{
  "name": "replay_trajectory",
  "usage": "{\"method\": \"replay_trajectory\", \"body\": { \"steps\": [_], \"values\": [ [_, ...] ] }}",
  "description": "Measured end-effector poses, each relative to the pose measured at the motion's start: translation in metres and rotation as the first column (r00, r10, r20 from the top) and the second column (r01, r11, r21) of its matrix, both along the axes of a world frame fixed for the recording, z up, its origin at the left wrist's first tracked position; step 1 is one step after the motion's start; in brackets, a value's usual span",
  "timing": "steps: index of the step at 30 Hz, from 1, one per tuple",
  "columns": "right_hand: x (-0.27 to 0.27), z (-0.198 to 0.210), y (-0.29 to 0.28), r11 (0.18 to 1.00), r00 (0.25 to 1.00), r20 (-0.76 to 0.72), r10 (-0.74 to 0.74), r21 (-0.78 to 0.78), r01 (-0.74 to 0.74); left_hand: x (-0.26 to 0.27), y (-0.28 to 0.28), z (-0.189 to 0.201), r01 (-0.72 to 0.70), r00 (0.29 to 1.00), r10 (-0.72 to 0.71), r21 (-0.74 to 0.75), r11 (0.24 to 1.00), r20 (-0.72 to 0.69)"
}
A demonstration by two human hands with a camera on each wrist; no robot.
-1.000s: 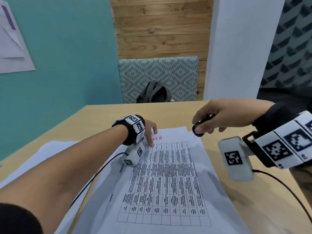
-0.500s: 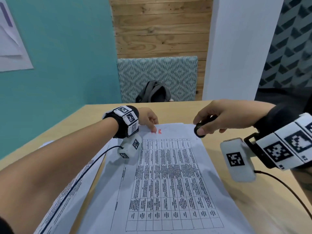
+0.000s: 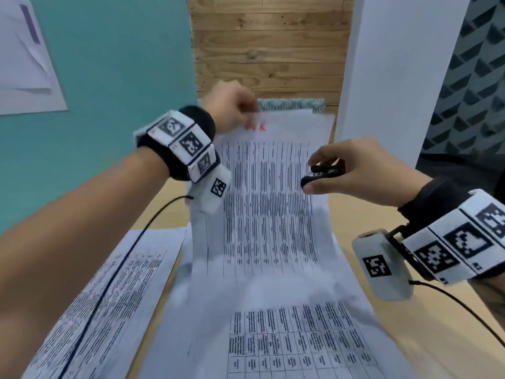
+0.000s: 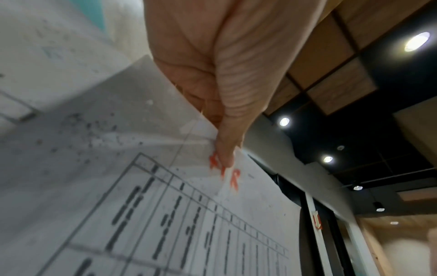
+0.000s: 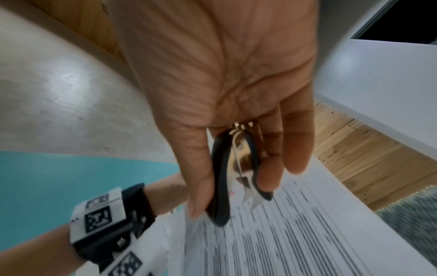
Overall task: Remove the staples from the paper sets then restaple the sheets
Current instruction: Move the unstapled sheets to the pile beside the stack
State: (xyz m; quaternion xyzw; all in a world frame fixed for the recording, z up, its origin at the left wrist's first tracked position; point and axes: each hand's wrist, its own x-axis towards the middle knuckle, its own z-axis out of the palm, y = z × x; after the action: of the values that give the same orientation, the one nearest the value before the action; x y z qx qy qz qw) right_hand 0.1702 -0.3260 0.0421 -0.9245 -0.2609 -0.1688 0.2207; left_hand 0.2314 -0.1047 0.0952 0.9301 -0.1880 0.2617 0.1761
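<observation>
My left hand [image 3: 228, 105] pinches the floppy top sheet [image 3: 270, 203] by its stapled corner, lifted off the table [image 3: 448, 335], while my right hand [image 3: 352, 173] squeezes the staple remover [image 3: 322, 175], so I'd grip close to the corner.

The raised printed sheet [image 3: 269, 203], pinched at its top corner by the left hand [image 3: 229, 105], stands as a wall between the two forearms and blocks the view and passage toward the far table edge. The right hand [image 3: 352, 170], gripping a black staple remover [image 3: 323, 175], hangs just in front of the sheet's right edge. Bare wooden table [image 3: 448, 337] lies open on the right. A second paper set [image 3: 101, 299] covers the left side.
</observation>
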Motion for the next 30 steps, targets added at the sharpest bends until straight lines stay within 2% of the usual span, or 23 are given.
{"method": "replay_trajectory", "body": {
  "steps": [3, 6, 9, 12, 15, 19, 22, 26, 28, 30],
  "values": [
    [-0.002, 0.009, -0.002, 0.994, 0.994, 0.103, -0.021, 0.111, 0.01, -0.026, 0.001, 0.033, -0.008, 0.966, 0.032, -0.093, 0.996, 0.255],
    [-0.006, 0.019, -0.007, 0.967, 0.98, 0.196, -0.04, 0.256, -0.012, -0.058, -0.002, 0.052, -0.025, 0.862, 0.107, -0.169, 0.985, 0.496],
    [-0.013, 0.026, -0.014, 0.93, 0.973, 0.223, -0.065, 0.367, -0.022, -0.092, -0.005, 0.052, 0.018, 0.81, 0.092, -0.182, 0.983, 0.579],
    [-0.025, 0.032, -0.018, 0.816, 0.983, 0.181, 0.035, 0.563, -0.133, -0.117, -0.009, 0.042, 0.068, 0.805, -0.022, -0.055, 0.996, 0.593],
    [-0.035, 0.034, -0.028, 0.704, 0.947, 0.072, 0.313, 0.651, -0.282, -0.123, -0.006, 0.031, 0.135, 0.852, -0.134, 0.035, 0.99, 0.506],
    [-0.038, 0.03, -0.041, 0.603, 0.777, -0.161, 0.608, 0.731, -0.32, -0.123, 0.0, 0.021, 0.298, 0.924, -0.273, -0.055, 0.953, 0.269],
    [-0.037, 0.025, -0.045, 0.582, 0.707, -0.239, 0.665, 0.76, -0.291, -0.124, 0.005, 0.02, 0.349, 0.934, -0.335, -0.118, 0.93, 0.122],
    [-0.038, 0.023, -0.05, 0.577, 0.696, -0.262, 0.668, 0.773, -0.264, -0.13, 0.032, 0.022, 0.303, 0.937, -0.314, -0.089, 0.949, -0.152],
    [-0.039, 0.023, -0.053, 0.58, 0.696, -0.273, 0.664, 0.775, -0.25, -0.133, 0.057, 0.021, 0.329, 0.891, -0.374, -0.202, 0.922, -0.257],
    [-0.041, 0.025, -0.057, 0.585, 0.703, -0.285, 0.652, 0.778, -0.228, -0.13, 0.075, 0.014, 0.329, 0.88, -0.413, -0.326, 0.886, -0.234]
  ]
}}
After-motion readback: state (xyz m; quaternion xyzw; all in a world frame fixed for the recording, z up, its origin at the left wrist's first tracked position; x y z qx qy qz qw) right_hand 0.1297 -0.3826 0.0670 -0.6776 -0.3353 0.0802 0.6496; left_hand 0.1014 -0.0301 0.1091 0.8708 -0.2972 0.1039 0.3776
